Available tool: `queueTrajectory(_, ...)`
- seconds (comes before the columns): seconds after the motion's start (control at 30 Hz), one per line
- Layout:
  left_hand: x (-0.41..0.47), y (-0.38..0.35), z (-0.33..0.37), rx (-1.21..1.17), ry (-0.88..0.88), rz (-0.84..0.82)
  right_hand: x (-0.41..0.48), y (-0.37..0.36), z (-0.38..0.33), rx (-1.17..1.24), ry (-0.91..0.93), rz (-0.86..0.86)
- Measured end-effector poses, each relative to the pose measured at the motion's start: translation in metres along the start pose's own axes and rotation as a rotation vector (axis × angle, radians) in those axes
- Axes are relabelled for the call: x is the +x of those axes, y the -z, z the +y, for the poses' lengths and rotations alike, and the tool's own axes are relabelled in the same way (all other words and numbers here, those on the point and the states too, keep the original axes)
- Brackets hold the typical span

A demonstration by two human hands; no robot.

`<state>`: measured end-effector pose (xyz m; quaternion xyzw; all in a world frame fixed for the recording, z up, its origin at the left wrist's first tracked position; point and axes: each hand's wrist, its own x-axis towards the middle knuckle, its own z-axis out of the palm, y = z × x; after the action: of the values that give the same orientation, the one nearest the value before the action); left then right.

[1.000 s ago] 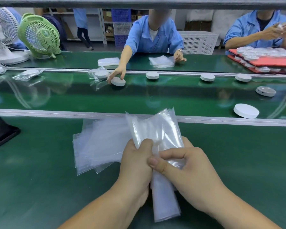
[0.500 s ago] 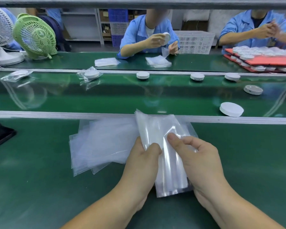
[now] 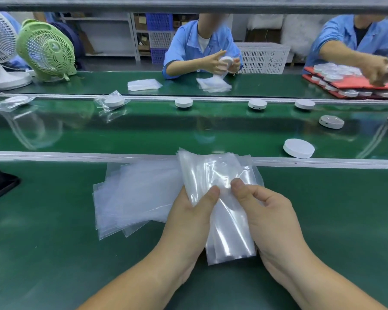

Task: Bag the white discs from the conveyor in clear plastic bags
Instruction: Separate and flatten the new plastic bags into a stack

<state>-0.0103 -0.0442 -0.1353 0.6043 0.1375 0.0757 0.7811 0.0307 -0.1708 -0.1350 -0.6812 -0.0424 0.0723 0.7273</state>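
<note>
White discs (image 3: 184, 102) are logged first, from the left of the conveyor (image 3: 143, 133). A bagged disc (image 3: 113, 101) lies at 11 o'clock from the hands, on the far edge of the belt. Unbagged ones are strung along that same edge from 12 to 1 o'clock.

On the bench (image 3: 43, 242) a pile of bags (image 3: 134, 193) is fanned flat at 10 o'clock, just beside the left hand (image 3: 188, 220). It is presumably kept there as stock within easy reach.

Left hand: fingers are curled underneath and the thumb is pressed on top, so the held bag (image 3: 222, 173) is pinched. Its upper edge is pointed at 12 o'clock, toward the belt. Whether one bag or several are in the grip cannot be told.

Right hand (image 3: 271, 220): thumb and forefinger are pinched on the same film, the two thumbs almost meeting. The opposed pinches are judged to be for rubbing the layers apart so that a mouth can be opened.

The nearest disc (image 3: 298, 148) lies unbagged at 1 o'clock on the near edge of the belt, apart from both hands. It is judged the likely next pick.
</note>
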Motion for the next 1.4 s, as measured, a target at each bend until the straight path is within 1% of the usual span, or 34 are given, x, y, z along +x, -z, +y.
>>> queueTrajectory(0.13, 0.001, 0.002, 0.0, -0.082, 0.058, 0.024, 0.001, 0.003, 0.0, -0.013, 0.0, 0.017)
queueTrajectory(0.23, 0.002, 0.002, 0.001, -0.164, 0.119, 0.013, 0.002, 0.004, -0.003, 0.046, -0.058, -0.023)
queueTrajectory(0.33, 0.002, 0.003, 0.002, -0.192, 0.128, -0.01, 0.0, 0.002, -0.01, 0.161, -0.13, -0.056)
queueTrajectory(0.43, 0.002, 0.003, 0.001, -0.175, 0.113, -0.037, -0.002, 0.002, -0.012, 0.183, -0.159, -0.073)
queueTrajectory(0.53, -0.002, 0.002, 0.002, -0.13, 0.08, -0.1, 0.0, 0.003, -0.008, 0.028, -0.071, 0.025)
queueTrajectory(0.6, -0.006, 0.002, 0.004, -0.067, 0.019, -0.155, 0.001, 0.003, -0.006, -0.073, 0.0, 0.081)
queueTrajectory(0.73, -0.004, 0.0, 0.003, 0.049, -0.09, -0.185, -0.002, 0.001, -0.004, -0.129, 0.048, 0.112)
queueTrajectory(0.83, -0.002, -0.001, 0.001, 0.027, -0.094, -0.127, -0.003, 0.001, -0.004, -0.045, 0.043, 0.081)
queueTrajectory(0.93, 0.001, 0.0, 0.001, -0.067, -0.014, -0.074, -0.002, 0.001, -0.004, 0.107, -0.07, 0.005)
queueTrajectory(1.23, 0.003, 0.003, 0.001, -0.125, 0.076, -0.061, -0.003, 0.004, -0.015, 0.325, -0.212, -0.121)
queueTrajectory(1.33, 0.002, 0.004, 0.003, -0.142, 0.098, -0.084, -0.003, 0.004, -0.016, 0.333, -0.225, -0.108)
queueTrajectory(1.4, 0.002, 0.005, 0.004, -0.177, 0.116, -0.122, -0.001, 0.004, -0.012, 0.27, -0.183, -0.031)
